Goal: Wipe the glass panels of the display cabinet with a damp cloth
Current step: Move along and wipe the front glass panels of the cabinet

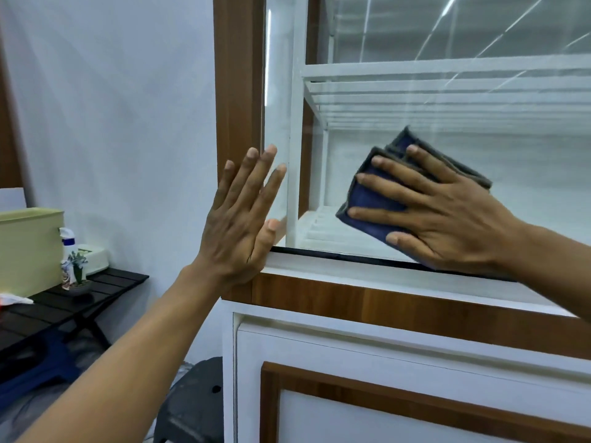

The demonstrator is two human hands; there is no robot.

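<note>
Wiping is under way on the front glass panel (pixel 447 174): the right hand (pixel 447 215), fingers spread flat, presses a folded blue cloth (pixel 377 193) against the pane's lower part, just above the black bottom seal (pixel 335 254). At nine o'clock of the cloth, the left hand (pixel 238 219) lies open and empty against the cabinet's corner, bracing. Next stroke likely wants steady pressure toward twelve o'clock, where open glass remains; the wooden frame (pixel 236 91) bounds the left
</note>
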